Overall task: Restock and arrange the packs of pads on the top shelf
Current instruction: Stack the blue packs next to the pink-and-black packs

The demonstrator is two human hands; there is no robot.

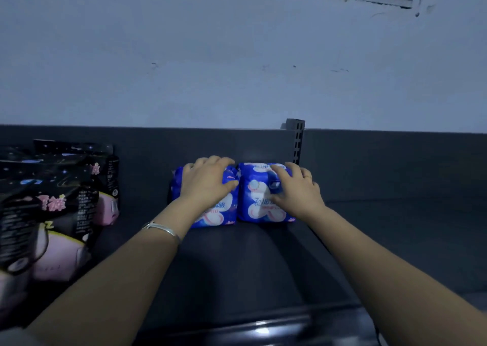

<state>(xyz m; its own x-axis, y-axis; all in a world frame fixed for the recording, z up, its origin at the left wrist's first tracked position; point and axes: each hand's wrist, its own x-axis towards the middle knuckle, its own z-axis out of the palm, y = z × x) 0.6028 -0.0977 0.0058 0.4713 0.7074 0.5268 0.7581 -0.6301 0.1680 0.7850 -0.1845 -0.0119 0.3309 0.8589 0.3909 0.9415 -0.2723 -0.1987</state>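
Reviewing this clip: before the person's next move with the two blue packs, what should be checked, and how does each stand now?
1. Left hand grips the left blue-and-white plastic pack of pads: ok.
2. Right hand grips the right blue-and-white plastic pack: ok.
3. The two packs side by side, touching: ok.
4. Packs pushed to the back of the dark grey shelf: cannot tell.
5. Gap to the black-and-pink packs at left: ok.

Two blue packs of pads: a left pack [214,215] and a right pack [257,200]. Two hands: left hand [208,179], right hand [297,187]. One bracelet [163,228]. At least three black packs [52,203] (overlapping, so uncertain). One slotted post [297,140].
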